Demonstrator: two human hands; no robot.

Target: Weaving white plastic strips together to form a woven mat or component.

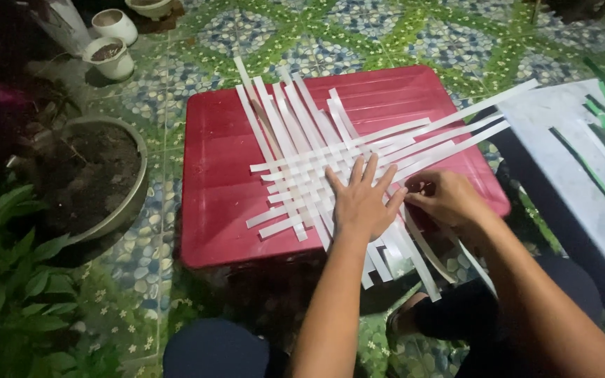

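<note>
Two hands — left hand (363, 203) flat on white strips (302, 150), right hand (444, 197) seemingly pinching one.

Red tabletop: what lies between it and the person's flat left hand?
In the head view, woven white strips lie between the left hand and the red tabletop.

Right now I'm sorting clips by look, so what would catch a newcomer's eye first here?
First, the mat of woven white strips fanned across the red plastic table at centre. The left hand lies flat on the weave, fingers spread, while the right hand pinches a strip at its right edge. A large soil-filled pot sits on the patterned floor to the left.
</note>
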